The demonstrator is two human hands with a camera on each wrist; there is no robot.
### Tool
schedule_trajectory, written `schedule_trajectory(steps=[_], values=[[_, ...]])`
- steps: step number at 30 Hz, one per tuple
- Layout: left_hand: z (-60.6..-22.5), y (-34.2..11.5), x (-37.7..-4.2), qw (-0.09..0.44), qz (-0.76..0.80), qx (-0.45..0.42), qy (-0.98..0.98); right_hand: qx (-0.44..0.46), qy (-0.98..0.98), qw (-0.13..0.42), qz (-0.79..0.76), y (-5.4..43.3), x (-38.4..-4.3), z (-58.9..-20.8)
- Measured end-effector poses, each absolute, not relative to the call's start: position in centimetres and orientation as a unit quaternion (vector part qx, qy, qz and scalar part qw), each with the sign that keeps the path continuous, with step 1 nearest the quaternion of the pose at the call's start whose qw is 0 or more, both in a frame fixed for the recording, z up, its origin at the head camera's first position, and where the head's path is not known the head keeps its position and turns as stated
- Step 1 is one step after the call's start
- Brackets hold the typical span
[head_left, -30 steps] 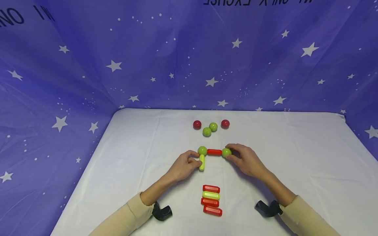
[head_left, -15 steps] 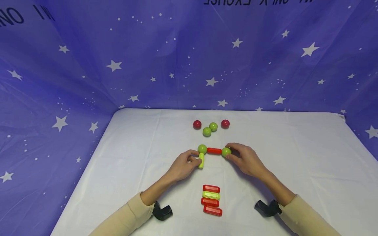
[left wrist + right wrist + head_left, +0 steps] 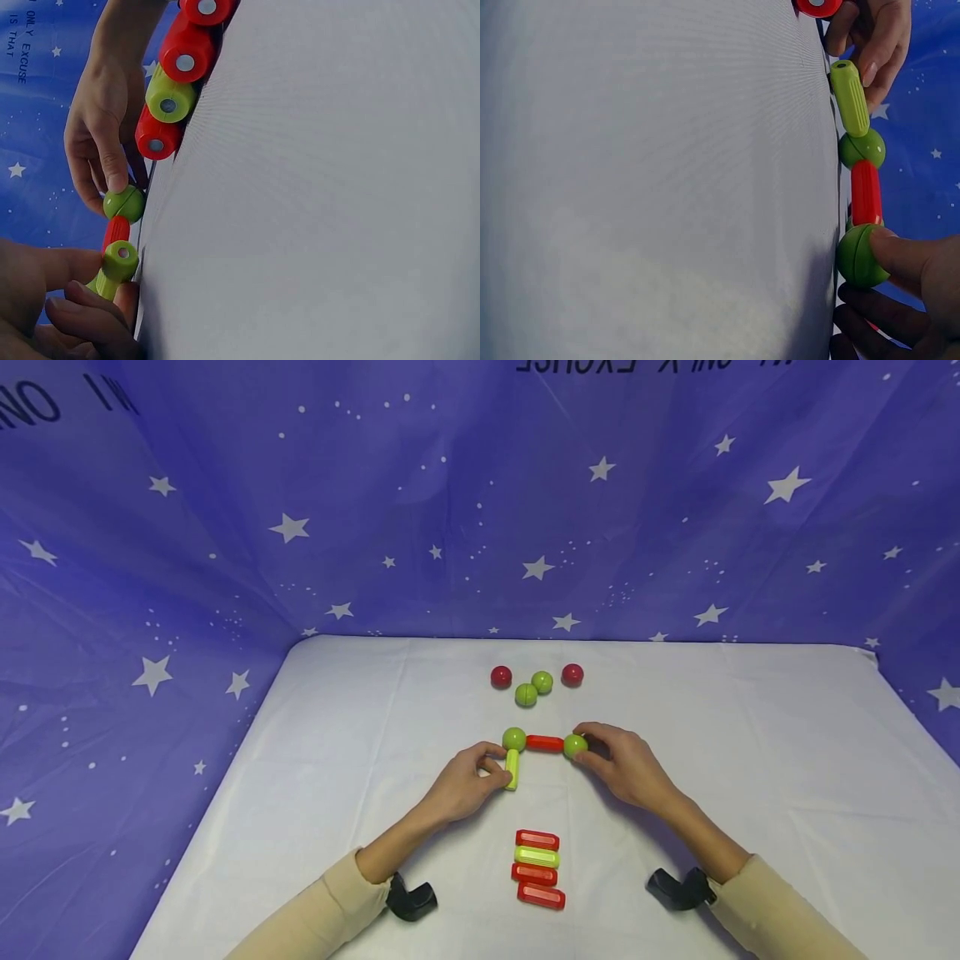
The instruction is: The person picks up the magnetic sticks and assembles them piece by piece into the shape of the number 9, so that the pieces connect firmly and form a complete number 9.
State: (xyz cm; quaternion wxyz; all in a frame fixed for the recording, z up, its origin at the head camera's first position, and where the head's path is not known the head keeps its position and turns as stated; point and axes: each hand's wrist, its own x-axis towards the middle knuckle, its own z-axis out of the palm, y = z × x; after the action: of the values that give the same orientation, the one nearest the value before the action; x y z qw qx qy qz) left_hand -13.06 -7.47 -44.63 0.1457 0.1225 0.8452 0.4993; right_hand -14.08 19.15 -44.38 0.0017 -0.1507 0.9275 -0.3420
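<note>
A yellow-green rod [image 3: 512,771] is pinched between the thumb and fingers of my left hand [image 3: 463,783]. Its far end meets a green ball [image 3: 514,739]; the right wrist view shows the rod [image 3: 850,99] touching that ball [image 3: 862,148]. From the ball a red rod [image 3: 545,743] runs right to a second green ball [image 3: 575,746]. My right hand [image 3: 628,767] holds this second ball between thumb and fingers. Together the pieces make an L shape on the white cloth. In the left wrist view, the near end of the yellow-green rod [image 3: 121,259] shows a round metal disc.
Near the front, red rods [image 3: 541,896] and one yellow-green rod [image 3: 536,857] lie in a stacked row. Farther back sit two red balls [image 3: 501,677] and two green balls [image 3: 526,695]. A blue starred curtain [image 3: 480,527] hangs behind the white table [image 3: 360,693].
The joined balls and rods have shifted slightly away from me, with the yellow-green rod moving along. Both hands keep their hold and have barely moved; the other pieces stay put.
</note>
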Motion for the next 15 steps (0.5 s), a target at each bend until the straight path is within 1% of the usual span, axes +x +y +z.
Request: schedule_trajectory(steps=[15], values=[[-44.55, -7.76, -13.45, 0.14, 0.489, 0.107, 0.854, -0.152, 0.925, 0.008, -0.349, 19.11, -14.08, -44.24]])
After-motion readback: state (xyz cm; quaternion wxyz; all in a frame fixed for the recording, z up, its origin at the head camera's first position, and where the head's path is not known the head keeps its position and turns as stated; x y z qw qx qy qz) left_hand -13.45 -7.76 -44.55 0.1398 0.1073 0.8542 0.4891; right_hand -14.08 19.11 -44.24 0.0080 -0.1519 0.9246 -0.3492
